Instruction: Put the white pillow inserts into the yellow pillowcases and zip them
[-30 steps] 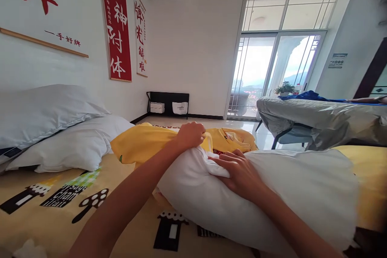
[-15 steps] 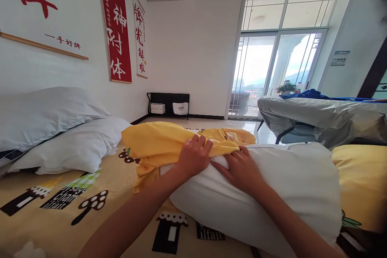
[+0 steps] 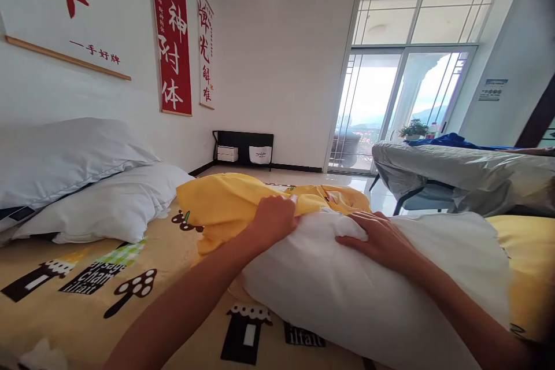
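Observation:
A plump white pillow [image 3: 329,283] lies across the bed before me, its left end inside a yellow pillowcase [image 3: 225,196]. My left hand [image 3: 277,217] is closed in a fist on the edge of the pillowcase, where the yellow cloth meets the white. On the pillow's upper side, my right hand [image 3: 377,237] grips a bunched fold between thumb and fingers. The two hands are a short way apart. The pillowcase's left part looks loose and creased over the bed sheet.
Two white pillows [image 3: 99,196] are stacked at the left by the wall. The beige printed sheet [image 3: 173,329] covers the bed. More yellow fabric [image 3: 526,272] lies at the right edge. Beyond stand a plastic-covered table [image 3: 433,167], a chair [image 3: 422,196] and a low black rack [image 3: 243,141].
My right hand has let go near the pillowcase edge and moved right along the white pillow, bunching its cover. My left hand stays on the pillowcase edge. The view has shifted slightly.

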A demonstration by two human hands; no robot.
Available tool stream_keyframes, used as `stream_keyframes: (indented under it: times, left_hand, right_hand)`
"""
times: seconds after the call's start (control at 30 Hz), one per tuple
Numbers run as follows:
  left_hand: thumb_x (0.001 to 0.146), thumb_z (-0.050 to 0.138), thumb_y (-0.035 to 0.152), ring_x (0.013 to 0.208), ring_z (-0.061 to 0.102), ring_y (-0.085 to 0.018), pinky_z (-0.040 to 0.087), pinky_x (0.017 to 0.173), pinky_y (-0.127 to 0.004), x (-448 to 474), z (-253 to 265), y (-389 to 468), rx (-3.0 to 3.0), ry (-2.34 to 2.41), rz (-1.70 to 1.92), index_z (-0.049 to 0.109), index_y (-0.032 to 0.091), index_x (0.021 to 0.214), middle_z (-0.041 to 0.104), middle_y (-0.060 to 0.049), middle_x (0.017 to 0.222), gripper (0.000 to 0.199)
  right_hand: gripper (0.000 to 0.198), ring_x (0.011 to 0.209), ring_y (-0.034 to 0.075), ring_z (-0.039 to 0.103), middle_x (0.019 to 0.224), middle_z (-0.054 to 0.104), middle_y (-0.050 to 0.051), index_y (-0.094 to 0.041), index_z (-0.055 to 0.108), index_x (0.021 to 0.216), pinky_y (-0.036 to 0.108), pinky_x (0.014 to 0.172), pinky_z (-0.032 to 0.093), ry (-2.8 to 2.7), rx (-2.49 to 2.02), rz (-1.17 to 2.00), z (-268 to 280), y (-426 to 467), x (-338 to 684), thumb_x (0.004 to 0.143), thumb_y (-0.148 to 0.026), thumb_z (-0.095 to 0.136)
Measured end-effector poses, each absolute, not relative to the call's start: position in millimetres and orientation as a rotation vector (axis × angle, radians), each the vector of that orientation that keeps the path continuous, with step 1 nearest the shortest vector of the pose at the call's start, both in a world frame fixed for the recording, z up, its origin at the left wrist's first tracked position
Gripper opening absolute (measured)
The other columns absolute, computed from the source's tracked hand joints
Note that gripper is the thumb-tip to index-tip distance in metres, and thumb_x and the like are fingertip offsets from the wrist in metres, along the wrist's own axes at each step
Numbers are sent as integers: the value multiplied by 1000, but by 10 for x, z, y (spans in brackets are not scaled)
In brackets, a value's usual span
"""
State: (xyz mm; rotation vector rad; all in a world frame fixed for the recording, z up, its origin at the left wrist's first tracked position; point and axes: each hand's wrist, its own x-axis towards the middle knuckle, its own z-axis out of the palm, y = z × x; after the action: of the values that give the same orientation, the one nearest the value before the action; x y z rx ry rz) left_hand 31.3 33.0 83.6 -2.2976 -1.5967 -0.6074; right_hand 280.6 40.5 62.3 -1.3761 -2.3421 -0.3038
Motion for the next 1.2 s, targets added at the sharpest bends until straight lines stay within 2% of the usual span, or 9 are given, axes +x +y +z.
stream_keyframes:
  times: [0.1,0.2,0.37,0.5,0.63,0.77,0.9,1.03,1.2]
  left_hand:
    - [81,52,22,92,66,-28,49,75,-35,429,956,477,-2320,-1590,-629,62,17,97,70,-11,94,20]
    - [81,50,21,90,66,-24,49,71,-30,618,1017,604,-2360,-1617,-678,63,19,92,70,-8,92,18]
    - [86,43,21,87,67,-24,50,72,-32,1086,845,475,-2368,-1579,-856,58,19,109,71,-7,94,28]
    - [89,43,22,81,68,-24,51,67,-34,1191,539,316,-2408,-1365,-809,54,17,114,70,-8,92,28]
    - [89,44,20,73,68,-25,50,61,-33,857,249,288,-2326,-1381,-610,55,16,109,69,-8,85,24]
    - [85,45,11,68,68,-24,47,56,-30,521,65,210,-2273,-1406,-549,56,16,100,68,-7,78,19]
    - [80,51,14,63,64,-22,43,52,-28,497,-49,7,-2199,-1232,-691,53,19,85,65,-4,71,8]
    - [76,57,19,54,55,-19,37,47,-29,612,-172,-214,-2120,-850,-916,49,20,74,57,-1,62,9]
    - [77,57,21,50,46,-16,31,46,-30,600,-272,-388,-2070,-609,-1035,50,20,70,49,0,57,10]
  right_hand:
    - [39,80,24,63,82,70,3,-24,63,76,37,78,42,-2312,-1252,-373,566,355,2608,86,-58,50]
    - [36,75,22,62,76,69,3,-23,59,70,34,74,40,-2281,-1209,-521,484,341,2518,89,-52,50]
    - [19,77,22,63,80,71,6,-20,63,71,33,76,39,-2159,-1305,-727,326,434,2417,86,-27,53]
    - [19,78,21,64,76,70,8,-19,64,68,33,77,38,-2109,-1368,-765,240,533,2471,82,-16,51]
    - [18,84,22,63,88,71,6,-21,67,86,34,79,38,-2055,-1329,-838,168,586,2647,87,-30,51]
    - [30,93,27,62,101,70,9,-19,66,102,40,85,39,-2020,-1303,-819,132,521,2687,87,-41,52]
    - [49,105,31,59,110,67,10,-24,60,117,48,92,40,-2109,-1291,-418,453,289,2736,82,-56,53]
    - [60,114,24,56,125,60,6,-34,38,141,41,95,44,-2146,-1096,193,1073,124,2659,88,-63,37]
    - [71,121,29,50,130,58,9,-27,44,139,47,106,35,-2379,-1238,91,1359,381,1935,82,-69,44]
